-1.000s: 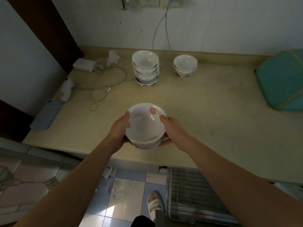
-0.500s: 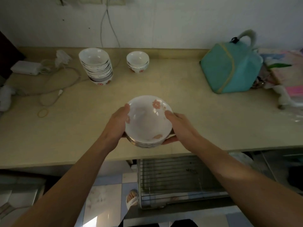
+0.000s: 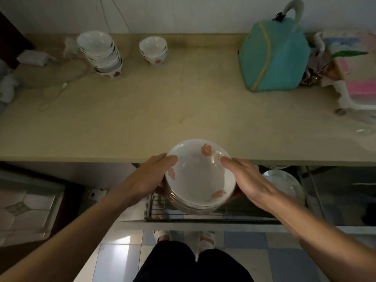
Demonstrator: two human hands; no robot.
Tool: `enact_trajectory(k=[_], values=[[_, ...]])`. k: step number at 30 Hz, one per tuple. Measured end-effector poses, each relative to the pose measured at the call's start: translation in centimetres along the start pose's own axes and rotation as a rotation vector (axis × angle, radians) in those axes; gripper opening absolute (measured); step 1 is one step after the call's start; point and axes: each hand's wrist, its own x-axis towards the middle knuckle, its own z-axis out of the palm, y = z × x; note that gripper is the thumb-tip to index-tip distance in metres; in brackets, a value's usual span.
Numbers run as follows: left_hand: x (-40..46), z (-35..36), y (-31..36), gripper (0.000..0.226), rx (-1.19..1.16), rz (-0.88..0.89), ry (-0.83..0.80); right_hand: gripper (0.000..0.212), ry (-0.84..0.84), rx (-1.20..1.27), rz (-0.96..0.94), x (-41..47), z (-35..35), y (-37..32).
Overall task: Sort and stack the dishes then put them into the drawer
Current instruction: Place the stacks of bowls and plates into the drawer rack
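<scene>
Hands, left hand (image 3: 151, 178) and right hand (image 3: 247, 180), grip stacked dishes (image 3: 200, 178) above the open drawer (image 3: 154, 212), apparently about to lower them in.

Bare forearms, black trousers (image 3: 193, 263), pale sandals (image 3: 162, 235)

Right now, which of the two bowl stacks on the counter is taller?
The left stack, beside the cables: it holds many more bowls than the short stack to its right.
</scene>
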Motion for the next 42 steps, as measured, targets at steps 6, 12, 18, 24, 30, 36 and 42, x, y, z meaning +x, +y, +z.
enact_trajectory(k=[6, 12, 18, 24, 30, 36, 42], values=[[-0.8, 4.2, -4.6, 0.039, -0.071, -0.139, -0.033, 0.042, -0.070, -0.087, 0.094, -0.8, -1.0, 4.4], [0.0, 6.9, -7.8, 0.024, -0.133, -0.087, 0.042, 0.028, 0.019, -0.227, 0.017, -0.1, -1.2, 8.3], [1.2, 7.6, -9.5, 0.028, -0.073, -0.012, 0.047, 0.040, 0.058, -0.253, -0.019, 1.5, -1.0, 11.1], [2.8, 7.7, -10.9, 0.022, -0.123, -0.039, 0.038, 0.031, 0.078, -0.206, -0.002, 2.5, -0.5, 12.8], [4.3, 7.5, -11.8, 0.032, -0.118, -0.087, 0.004, 0.030, 0.080, -0.191, 0.032, 3.1, 0.2, 13.0], [4.0, 7.1, -13.2, 0.026, -0.150, -0.104, -0.020, 0.029, 0.077, -0.212, 0.067, 2.7, 0.9, 13.1], [3.6, 6.9, -14.9, 0.033, -0.173, -0.155, -0.037, 0.033, 0.081, -0.239, 0.120, 1.9, 2.0, 13.9]])
